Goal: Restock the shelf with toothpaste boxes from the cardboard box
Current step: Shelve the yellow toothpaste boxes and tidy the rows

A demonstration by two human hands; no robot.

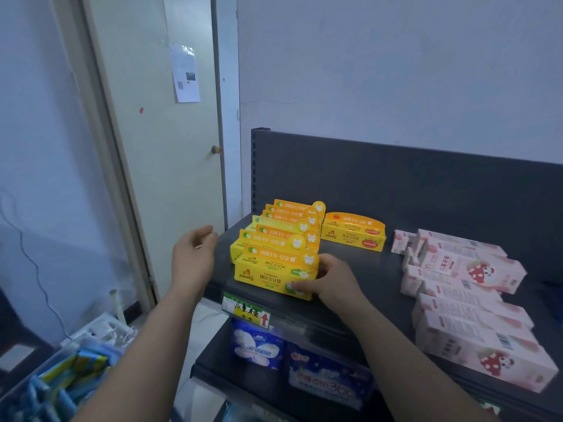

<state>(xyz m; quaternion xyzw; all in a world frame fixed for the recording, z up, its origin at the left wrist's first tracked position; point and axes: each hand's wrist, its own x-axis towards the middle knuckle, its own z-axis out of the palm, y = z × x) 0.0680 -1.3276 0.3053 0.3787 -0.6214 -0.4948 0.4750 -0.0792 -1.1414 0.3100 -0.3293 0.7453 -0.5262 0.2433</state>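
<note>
Toothpaste box (268, 277), the frontmost yellow one, sits at the shelf's (380, 278) front-left edge, long axis left-right. Our right hand (332, 278) grips its right end, fingers curled on it. Our left hand (195, 251) hovers just left of the stack (286, 226), relaxed and empty, so it's nearer the free end.

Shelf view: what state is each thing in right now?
Front yellow box: upright at the shelf edge, gripped at its right end.
Right hand: gripping front yellow box.
Left hand: open, holding nothing.
Other yellow boxes: upright, rowed behind.
Orange box: upright, standing alone.
Pink boxes: lying flat, jumbled.
Door: closed.
</note>
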